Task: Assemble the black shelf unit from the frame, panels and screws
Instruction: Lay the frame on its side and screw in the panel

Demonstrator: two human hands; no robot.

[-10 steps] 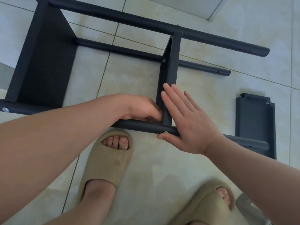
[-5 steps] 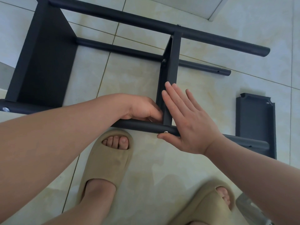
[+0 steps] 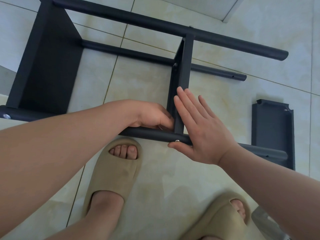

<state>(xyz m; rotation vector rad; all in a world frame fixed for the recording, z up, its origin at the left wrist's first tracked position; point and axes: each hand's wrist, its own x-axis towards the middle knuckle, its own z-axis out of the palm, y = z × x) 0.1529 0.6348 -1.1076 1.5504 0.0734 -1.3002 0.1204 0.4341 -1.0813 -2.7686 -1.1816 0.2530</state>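
Right hand (image 3: 206,134) splayed wider, flat on panel (image 3: 186,66), left hand (image 3: 150,115) curled

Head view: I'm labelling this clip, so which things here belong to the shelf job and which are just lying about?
Job: frame tubes, middle panel, end panel, loose panel, screw, left hand, right hand.
Not the job: tan slippers, worn; grey object at the lower right corner.

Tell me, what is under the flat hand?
The right hand rests flat against the middle panel and over the near tube. A screw head shows just by the thumb. The tube beneath the palm is covered, so nothing there can be told.
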